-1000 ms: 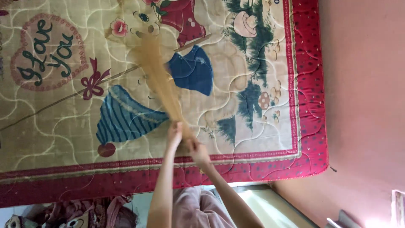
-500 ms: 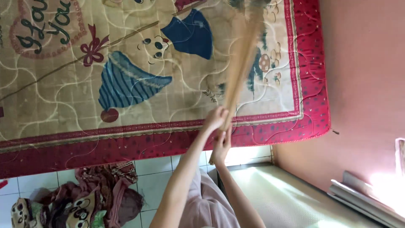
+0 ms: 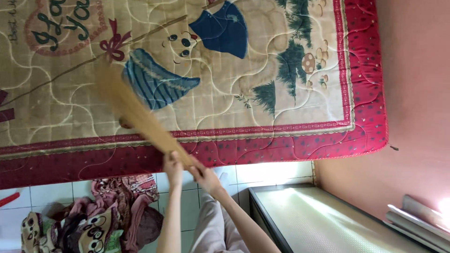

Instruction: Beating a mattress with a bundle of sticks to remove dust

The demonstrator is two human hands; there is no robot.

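The stick broom lies slantwise over the quilted mattress, bristles up-left, its handle end at the red border. The left hand and right hand both close around that end, the left nearer the bristles.

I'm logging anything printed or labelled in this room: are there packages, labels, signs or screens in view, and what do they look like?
No packages, labels, signs or screens.
Only lettering: a pink heart panel with dark green script, printed at the upper left of the quilted mattress, which is beige with a red border.
Hands: left and right grip a straw broom.
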